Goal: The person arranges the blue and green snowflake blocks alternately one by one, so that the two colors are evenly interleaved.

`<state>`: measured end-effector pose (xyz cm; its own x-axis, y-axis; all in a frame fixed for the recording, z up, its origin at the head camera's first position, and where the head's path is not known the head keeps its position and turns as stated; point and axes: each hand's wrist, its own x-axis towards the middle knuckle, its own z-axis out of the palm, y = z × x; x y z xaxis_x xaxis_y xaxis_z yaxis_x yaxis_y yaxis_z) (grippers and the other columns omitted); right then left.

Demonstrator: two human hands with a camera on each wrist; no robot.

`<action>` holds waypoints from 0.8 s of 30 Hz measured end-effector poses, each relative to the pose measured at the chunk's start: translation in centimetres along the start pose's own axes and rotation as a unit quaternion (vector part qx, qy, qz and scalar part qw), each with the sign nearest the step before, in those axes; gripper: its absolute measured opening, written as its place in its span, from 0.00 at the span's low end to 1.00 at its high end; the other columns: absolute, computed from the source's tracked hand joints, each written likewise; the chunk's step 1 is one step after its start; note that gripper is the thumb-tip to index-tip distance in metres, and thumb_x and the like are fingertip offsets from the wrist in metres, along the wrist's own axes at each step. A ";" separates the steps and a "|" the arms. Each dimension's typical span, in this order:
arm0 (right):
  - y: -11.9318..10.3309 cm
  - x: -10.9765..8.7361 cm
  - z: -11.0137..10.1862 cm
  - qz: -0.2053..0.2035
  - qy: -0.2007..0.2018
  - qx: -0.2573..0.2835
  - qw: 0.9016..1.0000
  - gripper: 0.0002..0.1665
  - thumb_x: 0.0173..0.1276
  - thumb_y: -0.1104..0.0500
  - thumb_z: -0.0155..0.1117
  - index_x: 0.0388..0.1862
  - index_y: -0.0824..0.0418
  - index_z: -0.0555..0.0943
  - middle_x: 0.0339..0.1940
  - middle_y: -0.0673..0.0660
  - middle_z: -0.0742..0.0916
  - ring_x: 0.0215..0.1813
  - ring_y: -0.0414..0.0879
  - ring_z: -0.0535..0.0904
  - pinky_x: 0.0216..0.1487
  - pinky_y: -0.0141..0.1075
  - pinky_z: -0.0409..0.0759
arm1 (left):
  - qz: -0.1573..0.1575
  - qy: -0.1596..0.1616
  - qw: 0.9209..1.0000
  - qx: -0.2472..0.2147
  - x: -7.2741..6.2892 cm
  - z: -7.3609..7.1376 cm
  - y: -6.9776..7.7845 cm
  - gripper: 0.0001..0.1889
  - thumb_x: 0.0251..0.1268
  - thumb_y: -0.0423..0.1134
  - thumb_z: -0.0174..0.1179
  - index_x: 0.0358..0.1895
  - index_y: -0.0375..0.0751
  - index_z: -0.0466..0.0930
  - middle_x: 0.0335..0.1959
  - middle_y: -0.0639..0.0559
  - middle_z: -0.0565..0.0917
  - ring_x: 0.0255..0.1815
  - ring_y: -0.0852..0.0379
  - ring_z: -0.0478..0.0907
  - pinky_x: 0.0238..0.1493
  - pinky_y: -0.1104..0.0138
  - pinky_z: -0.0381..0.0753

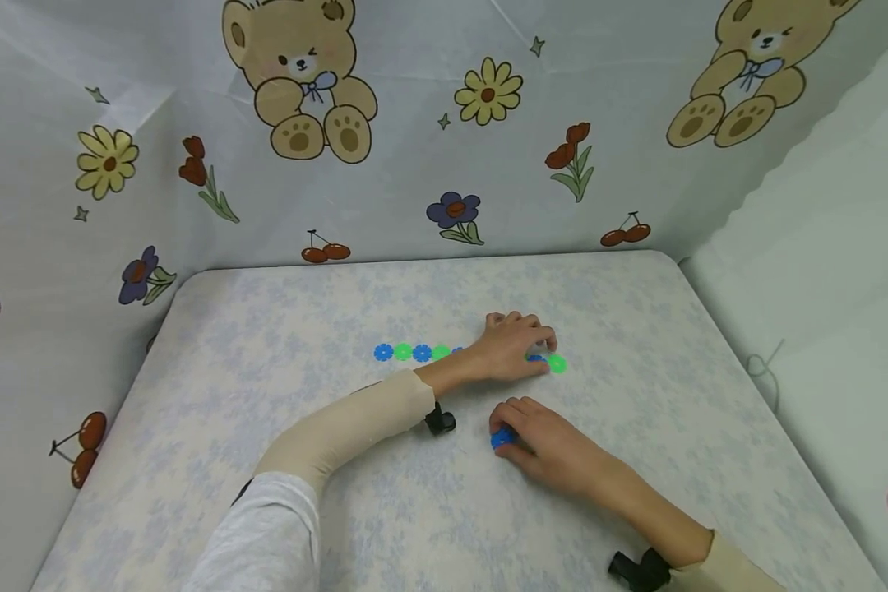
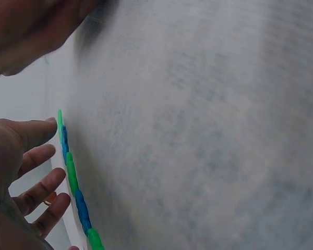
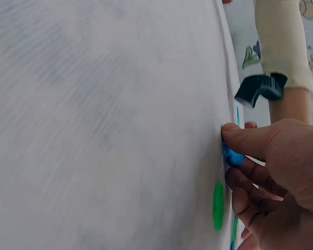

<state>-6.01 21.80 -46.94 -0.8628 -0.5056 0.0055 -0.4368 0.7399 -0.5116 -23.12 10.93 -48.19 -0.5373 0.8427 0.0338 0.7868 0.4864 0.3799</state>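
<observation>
A row of blue and green notched plastic discs lies across the table, starting with a blue disc [image 1: 383, 352] and finishing at a green disc [image 1: 557, 363]. My left hand [image 1: 509, 347] hovers over the row's right part, hiding several discs. Its fingers are spread and loosely bent, with the thumb beside the last green disc; the left wrist view shows these fingers [image 2: 41, 190] along the discs, holding none. Closer to me, my right hand [image 1: 551, 448] pinches a blue disc [image 1: 501, 437] between thumb and fingers. The right wrist view shows this pinch, with a green disc [image 3: 218, 205] nearby.
The pale, blue-mottled table [image 1: 385, 510] reaches back to a cloth [image 1: 407, 107] printed with bears and flowers. Black wrist cameras, one at the left wrist [image 1: 440, 420] and one at the right [image 1: 640, 570], sit beneath the forearms. A thin cord [image 1: 765, 370] hangs at the right.
</observation>
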 end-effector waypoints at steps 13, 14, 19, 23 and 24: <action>5.7 -2.7 -1.7 0.118 0.125 0.035 0.984 0.10 0.74 0.58 0.75 0.50 0.50 0.84 0.45 0.46 0.85 0.47 0.41 0.77 0.49 0.36 0.78 | -0.011 -0.003 0.999 0.031 0.5 0.5 1.1 0.10 0.80 0.56 0.63 0.58 0.69 0.81 0.61 0.62 0.78 0.66 0.54 0.72 0.76 0.40 0.60; 6.3 -2.9 -1.9 0.119 0.133 0.029 0.983 0.10 0.74 0.58 0.75 0.50 0.51 0.84 0.45 0.47 0.85 0.47 0.42 0.77 0.49 0.36 0.78 | -0.011 -0.003 0.999 0.030 0.5 0.5 1.1 0.10 0.80 0.56 0.63 0.57 0.69 0.81 0.60 0.62 0.78 0.66 0.54 0.72 0.76 0.40 0.61; 9.2 -3.3 -3.3 0.136 0.155 0.017 0.978 0.10 0.75 0.59 0.74 0.52 0.55 0.84 0.47 0.53 0.86 0.48 0.46 0.80 0.47 0.36 0.80 | -0.015 -0.006 1.000 0.023 0.5 0.5 1.1 0.10 0.79 0.57 0.64 0.57 0.69 0.82 0.60 0.61 0.78 0.66 0.54 0.71 0.74 0.40 0.62; 11.1 -3.2 -4.3 0.145 0.161 0.023 0.976 0.10 0.77 0.58 0.72 0.53 0.56 0.85 0.47 0.55 0.86 0.47 0.47 0.80 0.46 0.34 0.80 | -0.016 -0.006 1.000 0.020 0.6 0.6 1.1 0.11 0.78 0.57 0.64 0.57 0.69 0.82 0.61 0.62 0.78 0.67 0.54 0.71 0.75 0.40 0.62; 11.5 -3.1 -4.4 0.143 0.163 0.023 0.976 0.10 0.77 0.58 0.72 0.54 0.56 0.85 0.47 0.56 0.86 0.47 0.47 0.80 0.45 0.33 0.79 | -0.015 -0.006 1.000 0.021 0.6 0.6 1.1 0.11 0.78 0.58 0.65 0.58 0.70 0.82 0.61 0.62 0.78 0.67 0.54 0.72 0.75 0.40 0.62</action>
<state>-9.48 33.86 -49.03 -0.9863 -0.1065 0.1262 -0.1600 0.8056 -0.5704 -22.36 12.10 -48.27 -0.5574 0.8301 0.0127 0.7825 0.5202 0.3422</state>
